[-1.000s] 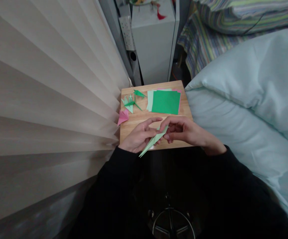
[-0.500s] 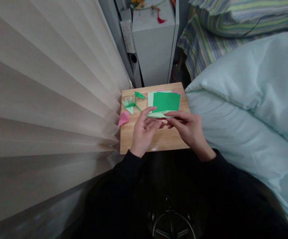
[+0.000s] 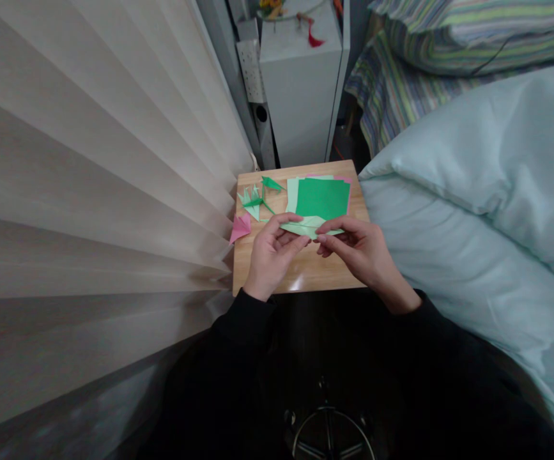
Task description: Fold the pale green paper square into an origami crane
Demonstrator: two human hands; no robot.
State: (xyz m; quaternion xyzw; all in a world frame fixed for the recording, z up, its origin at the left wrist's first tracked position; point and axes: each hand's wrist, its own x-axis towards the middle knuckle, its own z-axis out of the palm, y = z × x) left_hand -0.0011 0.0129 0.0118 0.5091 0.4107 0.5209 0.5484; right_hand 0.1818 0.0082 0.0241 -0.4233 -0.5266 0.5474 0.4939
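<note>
Between both hands is a folded sheet of light green paper [image 3: 309, 225], creased and held above the small wooden table [image 3: 300, 271]. My left hand [image 3: 275, 250] pinches its left part between thumb and fingers. With thumb and forefinger, my right hand [image 3: 353, 244] grips the right side of the same paper. Just beyond it lies a stack of paper topped by a dark green sheet [image 3: 323, 198], with light green and pink edges showing. Folded green paper pieces [image 3: 252, 201] sit at the table's left, beside a pink folded piece [image 3: 241, 227].
A pleated curtain [image 3: 114, 160] hangs along the left side of the table. Behind stands a white cabinet [image 3: 300, 102] with a red tassel [image 3: 314, 38] on top. Pale blue bedding [image 3: 473, 191] borders the right. A round metal chair base [image 3: 329, 431] shows below.
The light green paper has tilted and now shows more of its creased face. Its lower point sits by my thumbs, and my fingertips have shifted slightly along it.
</note>
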